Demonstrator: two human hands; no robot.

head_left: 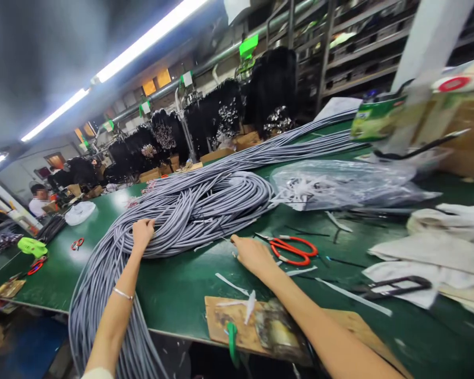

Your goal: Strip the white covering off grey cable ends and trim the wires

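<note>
A big bundle of grey cables point(205, 205) lies looped on the green table, and its loose end hangs over the front edge. My left hand point(143, 233) is closed on cables at the left part of the loop, its fingertips partly hidden among them. Just right of the bundle, my right hand point(255, 256) is held low over the table with its fingers pinched together. Something thin seems to show by those fingertips, too small to name. Red-handled scissors point(294, 249) lie beside my right hand, close to its knuckles.
A clear plastic bag point(351, 181) lies behind the scissors. White cloths point(438, 247) and black-handled snips point(398, 286) are at right. A wooden board point(217, 321) with a metal fixture sits at the front edge. Smaller scissors point(78, 243) lie at left; a person point(37, 205) sits beyond.
</note>
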